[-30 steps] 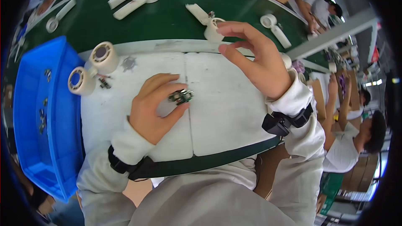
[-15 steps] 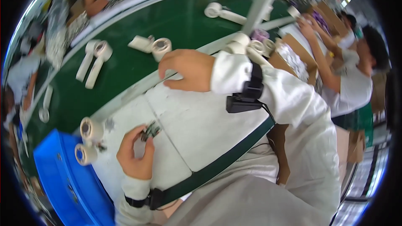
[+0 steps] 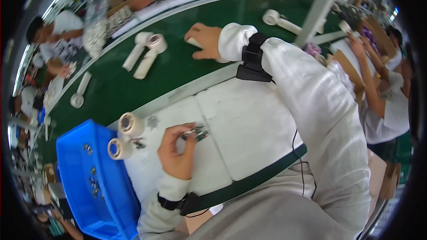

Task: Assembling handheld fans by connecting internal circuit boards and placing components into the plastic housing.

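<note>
My left hand [image 3: 175, 151] is over the white work surface [image 3: 253, 120], with thumb and fingers closed on small circuit boards [image 3: 201, 132]. My right hand [image 3: 207, 41] reaches over the green conveyor belt [image 3: 178, 71], thumb and fingers curved but apart. Under it lies a white handheld-fan-shaped housing [image 3: 193, 42], mostly hidden by the hand; whether the fingers touch it I cannot tell. Two cream round-headed housings [image 3: 131, 124] stand near the left edge of the work surface, with a small circuit board [image 3: 139, 143] beside them.
A blue bin [image 3: 100, 195] with several small boards sits at the left. More white housings [image 3: 144, 62] lie on the belt. A grey post [image 3: 318, 13] rises at the right of the belt. Open cartons [image 3: 349, 73] and other people surround the line.
My right hand has moved outward from the work surface's far edge to over a housing on the belt. My left hand still holds the boards. The view has turned left.
</note>
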